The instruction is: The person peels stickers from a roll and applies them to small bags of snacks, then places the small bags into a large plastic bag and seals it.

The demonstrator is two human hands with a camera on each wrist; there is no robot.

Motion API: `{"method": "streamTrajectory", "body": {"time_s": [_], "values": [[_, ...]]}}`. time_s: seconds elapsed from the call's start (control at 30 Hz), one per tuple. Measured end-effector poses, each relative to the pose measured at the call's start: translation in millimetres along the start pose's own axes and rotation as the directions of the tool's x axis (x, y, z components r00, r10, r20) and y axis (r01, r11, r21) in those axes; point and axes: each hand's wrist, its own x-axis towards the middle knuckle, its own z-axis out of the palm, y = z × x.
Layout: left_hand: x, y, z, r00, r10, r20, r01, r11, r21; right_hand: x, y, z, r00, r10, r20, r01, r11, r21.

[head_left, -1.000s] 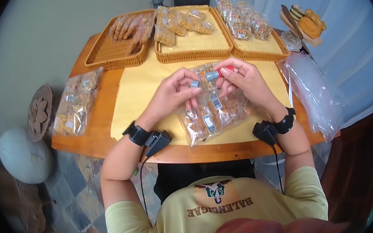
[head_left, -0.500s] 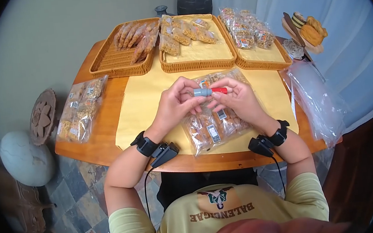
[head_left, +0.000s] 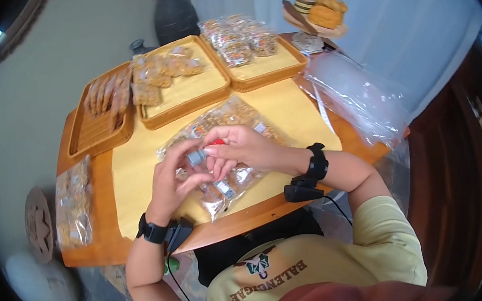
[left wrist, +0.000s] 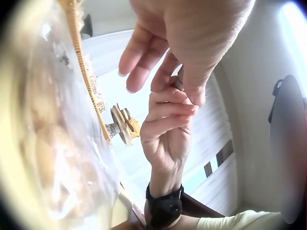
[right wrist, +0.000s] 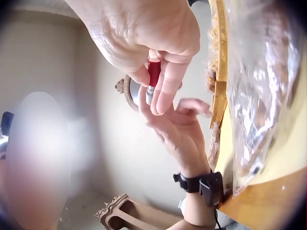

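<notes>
In the head view, my right hand (head_left: 238, 149) pinches a short tube with a red body (right wrist: 154, 72) and a grey end (head_left: 196, 157). That grey end points toward my left hand (head_left: 167, 179), whose bent fingers reach right at it while the thumb stands apart below. In the left wrist view, the left fingers partly hide the tube. Below both hands lies a large clear bag (head_left: 226, 188) of individually wrapped snacks with labels, on yellow paper (head_left: 139, 190).
Three wicker trays (head_left: 102, 143) with packaged snacks line the back of the table. Another filled bag (head_left: 74, 203) lies at the left edge. Clear plastic bags (head_left: 358, 94) lie at the right, before a stand with bread-like items (head_left: 327, 17).
The head view has swung to the right. The left hand first pinched a grey cap apart from the tube, then the grey piece met the red body; now the left thumb is away from it.
</notes>
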Motion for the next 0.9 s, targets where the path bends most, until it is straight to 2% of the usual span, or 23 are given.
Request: {"method": "streamTrajectory", "body": {"time_s": [0.03,0.1,0.17,0.23,0.3,0.37,0.4,0.43,0.5,0.57,0.63,0.67,0.73,0.77,0.9], "values": [[-0.5,-0.1,0.5,1.0,0.013,0.011,-0.013,1.0,-0.011,-3.8,-6.4,-5.4,1.0,-0.01,-0.017,0.01,1.0,-0.005],[-1.4,-2.4,-1.4,0.991,-0.137,-0.008,0.131,0.964,-0.23,-11.1,-27.1,-22.0,0.99,0.006,-0.143,-0.028,0.987,-0.156],[-0.4,-7.1,-5.7,0.989,-0.14,-0.045,0.126,0.964,-0.234,-21.0,-47.4,-57.1,0.94,-0.113,-0.322,-0.03,0.912,-0.409],[-0.7,-13.4,-12.1,0.962,-0.272,0.002,0.271,0.957,-0.105,-30.1,-60.7,-119.5,0.865,-0.217,-0.453,-0.091,0.82,-0.566],[2.4,-13.0,-11.8,0.959,-0.283,-0.027,0.279,0.955,-0.101,-43.5,-74.3,-183.8,0.759,-0.306,-0.574,-0.203,0.727,-0.656],[4.8,-15.7,-15.0,0.938,-0.347,0.02,0.348,0.932,-0.099,-55.3,-90.0,-225.9,0.644,-0.384,-0.662,-0.336,0.634,-0.696],[5.1,-16.2,-14.1,0.928,-0.373,-0.016,0.37,0.925,-0.087,-56.7,-96.2,-243.1,0.587,-0.421,-0.691,-0.402,0.589,-0.701],[5.2,-17.2,-15.2,0.927,-0.374,-0.018,0.371,0.925,-0.085,-54.9,-100.2,-255.2,0.589,-0.42,-0.69,-0.4,0.59,-0.701],[6.4,-19.7,-18.6,0.902,-0.432,0.005,0.432,0.902,0.012,-51.6,-104.1,-278.6,0.518,-0.611,-0.599,-0.547,0.302,-0.781],[7.8,-22.8,-19.7,0.889,-0.457,-0.025,0.457,0.889,0.004,-44.1,-101.4,-307.1,0.515,-0.633,-0.578,-0.533,0.292,-0.794],[6.4,-31.7,-27.2,0.899,-0.435,-0.056,0.438,0.897,0.058,-35.6,-99.2,-324.3,0.506,-0.695,-0.511,-0.639,0.096,-0.763],[4.5,-38.1,-30.7,0.89,-0.45,-0.073,0.451,0.892,-0.001,-32.8,-95.5,-330.4,0.516,-0.687,-0.512,-0.635,0.094,-0.767],[4.6,-44.0,-37.5,0.867,-0.484,-0.114,0.481,0.875,-0.053,-28.6,-90.0,-337.6,0.582,-0.656,-0.48,-0.638,-0.002,-0.77],[4.8,-46.0,-39.7,0.849,-0.507,-0.149,0.496,0.862,-0.107,-26.7,-90.1,-339.1,0.595,-0.648,-0.475,-0.629,-0.008,-0.777],[7.9,-50.1,-47.8,0.811,-0.52,-0.268,0.504,0.854,-0.13,-22.3,-94.2,-345.4,0.655,-0.589,-0.474,-0.598,-0.021,-0.801]]}}
